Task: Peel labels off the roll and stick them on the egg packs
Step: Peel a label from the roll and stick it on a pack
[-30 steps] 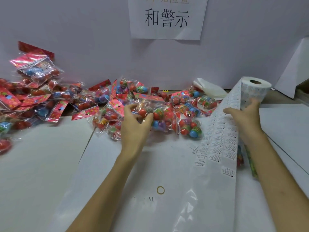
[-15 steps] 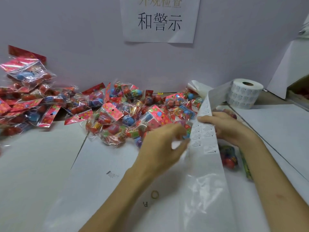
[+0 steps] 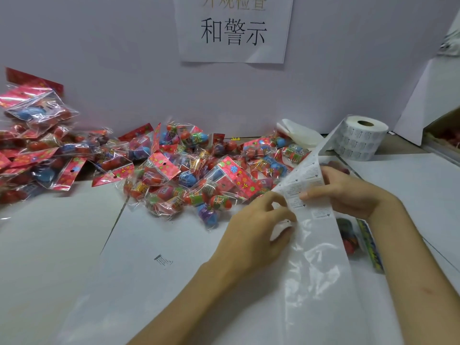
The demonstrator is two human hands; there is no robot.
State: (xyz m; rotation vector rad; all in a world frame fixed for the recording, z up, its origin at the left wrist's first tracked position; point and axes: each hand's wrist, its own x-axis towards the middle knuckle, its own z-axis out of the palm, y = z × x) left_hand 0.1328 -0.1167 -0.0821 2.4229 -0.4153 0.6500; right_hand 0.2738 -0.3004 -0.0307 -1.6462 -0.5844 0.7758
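Note:
A white label roll [image 3: 359, 139] stands at the back right, and its strip [image 3: 305, 181] runs down toward me, ending in a bare glossy backing [image 3: 316, 265]. My right hand [image 3: 348, 192] holds the strip from its right side, thumb on top of the labels. At the strip's left edge, my left hand [image 3: 258, 225] pinches a label. A heap of clear egg packs [image 3: 199, 178] with red flowered headers lies just beyond my hands. One more egg pack [image 3: 349, 235] lies partly hidden under the strip and my right wrist.
A second pile of egg packs [image 3: 32, 150] fills the left side. White paper sheets [image 3: 62, 245] cover the table. A loose label [image 3: 163, 260] lies on the paper. A printed sign [image 3: 234, 28] hangs on the back wall. A box edge [image 3: 441, 145] sits far right.
My right hand has come down off the roll to hold the strip. My left hand has left the egg packs and moved right to pinch a label at the strip's edge.

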